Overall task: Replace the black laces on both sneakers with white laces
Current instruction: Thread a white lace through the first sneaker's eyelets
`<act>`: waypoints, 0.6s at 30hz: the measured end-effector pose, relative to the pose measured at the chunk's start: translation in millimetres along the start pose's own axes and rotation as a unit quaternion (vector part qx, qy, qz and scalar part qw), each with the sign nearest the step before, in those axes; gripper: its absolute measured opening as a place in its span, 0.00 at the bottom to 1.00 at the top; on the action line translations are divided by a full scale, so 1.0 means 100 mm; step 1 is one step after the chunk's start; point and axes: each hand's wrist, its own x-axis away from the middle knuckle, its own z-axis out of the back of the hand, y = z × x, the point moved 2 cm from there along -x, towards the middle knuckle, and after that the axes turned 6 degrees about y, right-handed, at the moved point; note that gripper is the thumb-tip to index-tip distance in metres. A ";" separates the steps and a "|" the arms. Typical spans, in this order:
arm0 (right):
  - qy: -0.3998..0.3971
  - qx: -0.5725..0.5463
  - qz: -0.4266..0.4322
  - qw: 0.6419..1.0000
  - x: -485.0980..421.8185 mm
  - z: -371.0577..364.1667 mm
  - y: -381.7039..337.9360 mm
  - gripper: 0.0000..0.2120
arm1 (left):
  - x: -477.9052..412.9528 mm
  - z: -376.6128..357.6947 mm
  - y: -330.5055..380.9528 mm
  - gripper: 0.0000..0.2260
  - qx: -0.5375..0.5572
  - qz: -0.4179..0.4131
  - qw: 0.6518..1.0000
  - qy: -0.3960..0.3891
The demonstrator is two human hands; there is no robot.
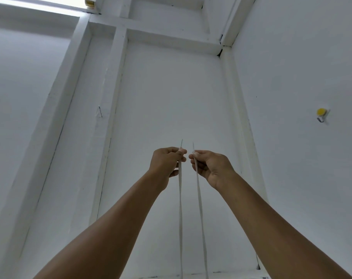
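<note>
The left hand [167, 161] and right hand [210, 167] were raised side by side, fingers [182, 152] pinching a tip each of the white lace [180, 208], strands hanging down. Likely evening its ends; next would come the unseen sneaker's eyelets.

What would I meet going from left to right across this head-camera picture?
nail in the wall → left hand → left lace strand → right lace strand → right hand → yellow hook
</note>
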 end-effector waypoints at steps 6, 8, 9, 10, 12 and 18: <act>0.021 0.000 0.019 1.000 -0.02 -0.01 -0.06 0.05 | 0.01 0.02 0.01 0.09 -0.011 0.003 1.000 -0.006; 0.019 0.000 0.023 1.000 -0.02 -0.02 -0.08 0.05 | 0.01 0.02 0.00 0.09 -0.012 0.005 1.000 -0.005; 0.018 0.002 0.024 1.000 -0.02 -0.02 -0.09 0.05 | 0.01 0.03 0.00 0.09 -0.009 0.005 1.000 -0.002; 0.017 0.003 0.025 1.000 -0.02 -0.03 -0.10 0.05 | 0.01 0.03 0.01 0.09 -0.006 0.003 1.000 0.001; 0.014 0.007 0.026 1.000 -0.01 -0.04 -0.11 0.05 | 0.01 0.04 0.03 0.08 0.000 -0.001 1.000 0.005; 0.003 0.008 0.028 1.000 0.02 -0.05 -0.10 0.04 | 0.05 0.06 0.11 0.08 -0.001 -0.012 1.000 0.006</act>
